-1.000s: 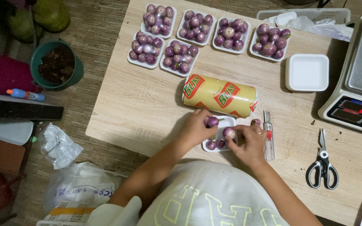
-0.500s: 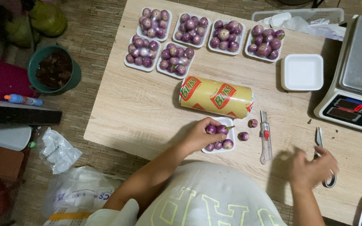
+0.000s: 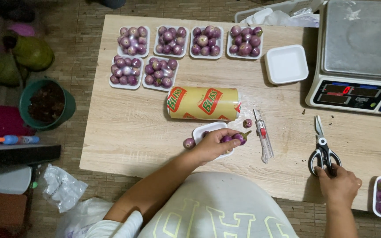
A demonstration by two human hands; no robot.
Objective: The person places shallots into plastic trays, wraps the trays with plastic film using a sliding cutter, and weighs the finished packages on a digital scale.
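Purple eggplants (image 3: 233,138) in white tray (image 3: 204,130); scissors (image 3: 323,150) flat, shut.

Warm, moderate overhead light: wooden counter (image 3: 124,128) evenly lit, soft shadows beside the yellow wrap roll (image 3: 203,103) and scissors (image 3: 323,147), mild glare on the scale platter (image 3: 360,39), dim blurred floor at left, slight wide-angle edge bending.

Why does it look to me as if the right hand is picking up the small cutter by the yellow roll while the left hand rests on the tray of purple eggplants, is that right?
Not quite. In the head view the right hand is on the scissors, not the cutter, which lies untouched beside the yellow roll. The left hand does rest on the tray of small purple eggplants.
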